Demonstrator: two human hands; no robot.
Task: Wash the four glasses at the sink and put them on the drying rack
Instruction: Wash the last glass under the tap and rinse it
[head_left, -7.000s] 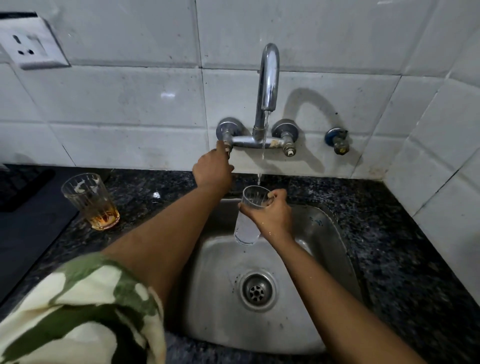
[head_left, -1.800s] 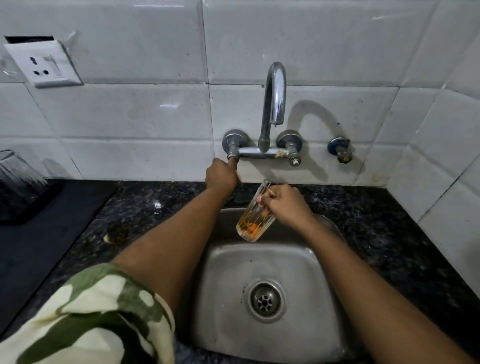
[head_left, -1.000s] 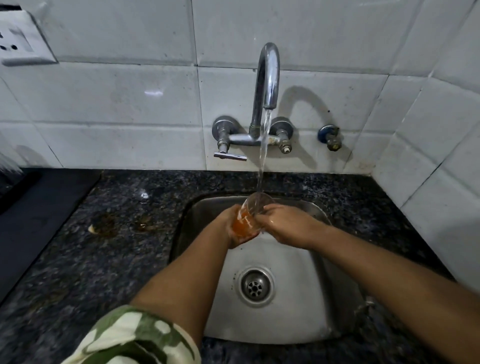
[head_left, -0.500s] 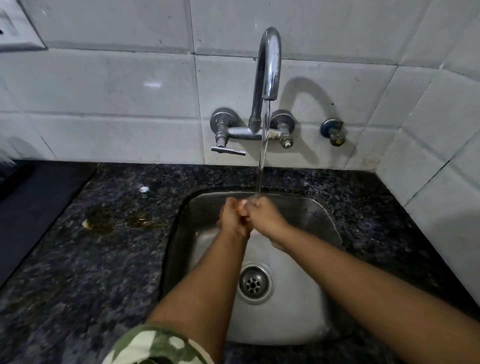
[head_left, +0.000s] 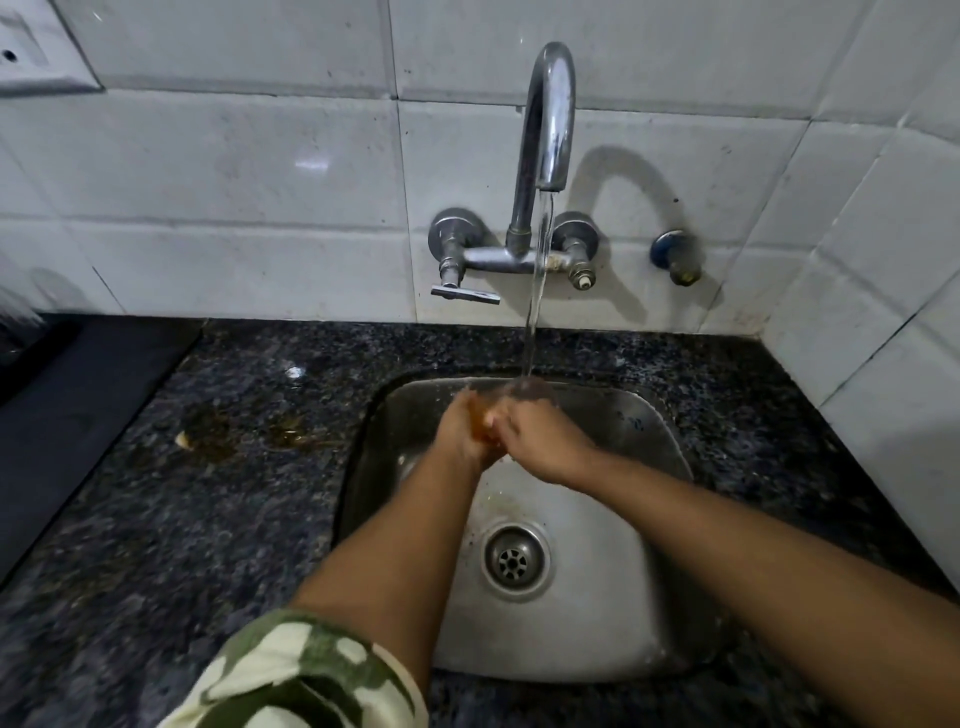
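both hands, left hand (head_left: 460, 434) and right hand (head_left: 540, 436), fingers clamped around amber-stained glass (head_left: 480, 418) under running tap (head_left: 545, 135), over sink (head_left: 639, 597).

Brown spill (head_left: 249, 428) on speckled counter (head_left: 156, 519), wall socket (head_left: 31, 57) top left

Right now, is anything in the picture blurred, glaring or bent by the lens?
Head view: the hands and the glass under the water are motion-blurred; the tap throws a hard arched shadow on the tiles; a small glare spot sits on the tile to its left; the wide lens bows the tile lines, and the counter is dim.
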